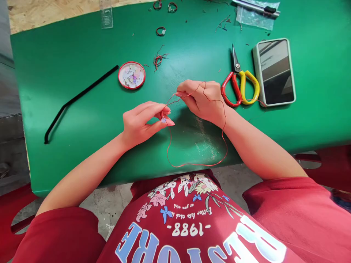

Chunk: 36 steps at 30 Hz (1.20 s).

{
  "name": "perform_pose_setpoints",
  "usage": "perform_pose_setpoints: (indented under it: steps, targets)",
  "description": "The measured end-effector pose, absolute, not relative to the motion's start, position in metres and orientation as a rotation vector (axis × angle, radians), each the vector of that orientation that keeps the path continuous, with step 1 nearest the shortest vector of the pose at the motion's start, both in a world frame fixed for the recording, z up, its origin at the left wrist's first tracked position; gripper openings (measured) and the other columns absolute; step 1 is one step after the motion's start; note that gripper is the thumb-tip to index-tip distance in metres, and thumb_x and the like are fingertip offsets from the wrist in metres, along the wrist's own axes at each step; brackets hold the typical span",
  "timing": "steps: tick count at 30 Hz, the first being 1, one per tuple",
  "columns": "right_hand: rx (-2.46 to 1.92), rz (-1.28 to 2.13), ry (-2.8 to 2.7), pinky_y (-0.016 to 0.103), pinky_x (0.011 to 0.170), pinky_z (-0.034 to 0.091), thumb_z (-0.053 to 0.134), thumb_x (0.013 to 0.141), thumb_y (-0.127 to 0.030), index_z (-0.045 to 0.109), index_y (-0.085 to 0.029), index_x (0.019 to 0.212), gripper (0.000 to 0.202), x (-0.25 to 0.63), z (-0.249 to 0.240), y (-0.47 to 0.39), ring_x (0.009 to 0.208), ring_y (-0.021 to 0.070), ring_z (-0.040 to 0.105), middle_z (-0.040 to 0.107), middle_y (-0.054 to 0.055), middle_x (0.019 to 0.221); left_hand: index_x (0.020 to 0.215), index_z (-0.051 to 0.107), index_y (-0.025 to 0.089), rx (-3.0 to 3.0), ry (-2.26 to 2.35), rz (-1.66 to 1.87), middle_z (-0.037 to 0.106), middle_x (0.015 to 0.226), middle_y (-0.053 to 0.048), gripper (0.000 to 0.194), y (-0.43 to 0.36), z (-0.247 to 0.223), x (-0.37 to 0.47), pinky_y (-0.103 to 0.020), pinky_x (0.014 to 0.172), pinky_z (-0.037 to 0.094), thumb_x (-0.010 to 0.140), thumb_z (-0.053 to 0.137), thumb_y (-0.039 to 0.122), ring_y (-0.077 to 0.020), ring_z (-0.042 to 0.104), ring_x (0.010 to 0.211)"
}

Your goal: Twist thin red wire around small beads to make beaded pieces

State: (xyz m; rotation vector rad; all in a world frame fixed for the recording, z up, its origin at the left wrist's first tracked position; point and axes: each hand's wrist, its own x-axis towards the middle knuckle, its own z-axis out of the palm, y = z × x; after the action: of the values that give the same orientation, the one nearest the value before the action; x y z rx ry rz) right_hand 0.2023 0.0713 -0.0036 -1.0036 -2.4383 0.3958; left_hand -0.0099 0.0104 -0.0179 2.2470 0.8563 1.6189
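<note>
Just left of the scissors (237, 67), our right hand (204, 98), knuckles up, pinches thin, smooth red cord (192, 164); farther left, our left hand (142, 120), curled, grips it too. Slack forms 1 rounded loop.

Place: a small craft workshop, I'd say
Worktable (68, 54): green, across the frame
Thread (175, 167): red, mid-frame
Scissors (237, 66): right of centre
Bead dish (131, 88): left of centre
Floor (112, 210): concrete-grey, lower left
</note>
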Motion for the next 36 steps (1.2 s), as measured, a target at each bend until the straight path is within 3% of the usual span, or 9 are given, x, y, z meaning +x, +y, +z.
perform_pose_setpoints:
  steps: [7,14,21,28,36]
  targets:
    - [-0.997,0.38,-2.451,0.024,0.071,0.049,0.023,0.108,-0.053,0.064,-0.023,0.106,0.051,0.203,-0.004,0.071,0.07,0.0096,0.061,0.071,0.002,0.088,0.101,0.07,0.018,2.312,0.884,1.582,0.076,0.081,0.001,0.018,0.011,-0.014,-0.011,-0.013,0.064,0.06,0.086,0.075,0.026,-0.0059,0.071,0.069]
    - [-1.1,0.227,-2.388,0.025,0.066,0.046,0.015,0.107,-0.057,0.062,-0.023,0.099,0.059,0.202,-0.007,0.075,0.07,0.0109,0.063,0.069,0.002,0.082,0.124,0.068,0.026,2.154,0.809,1.439,0.073,0.083,0.0,0.043,0.013,-0.013,-0.01,-0.023,0.066,0.062,0.086,0.073,0.046,-0.01,0.069,0.068]
    - [-1.214,0.222,-2.415,0.028,0.071,0.046,0.008,0.105,-0.059,0.063,-0.024,0.102,0.065,0.2,-0.003,0.075,0.078,0.0146,0.067,0.075,0.007,0.094,0.12,0.071,0.031,2.07,0.842,1.376,0.077,0.087,0.0,0.027,0.013,-0.012,-0.011,-0.025,0.066,0.064,0.094,0.065,0.032,-0.0118,0.074,0.073]
    - [-1.326,0.211,-2.372,0.032,0.068,0.045,0.013,0.105,-0.058,0.062,-0.026,0.098,0.059,0.201,-0.005,0.078,0.069,0.0162,0.06,0.071,0.006,0.083,0.101,0.076,0.027,2.024,0.792,1.397,0.077,0.082,-0.001,0.013,0.013,-0.011,-0.009,-0.023,0.065,0.062,0.094,0.064,0.026,-0.0107,0.074,0.072]
    - [-1.593,0.231,-2.431,0.036,0.066,0.039,0.021,0.106,-0.05,0.063,-0.023,0.105,0.05,0.197,0.002,0.08,0.069,0.0201,0.056,0.071,0.009,0.084,0.108,0.076,0.023,1.945,0.777,1.319,0.082,0.089,-0.001,0.018,0.008,-0.013,-0.008,-0.02,0.068,0.064,0.097,0.061,0.023,-0.0115,0.079,0.079]
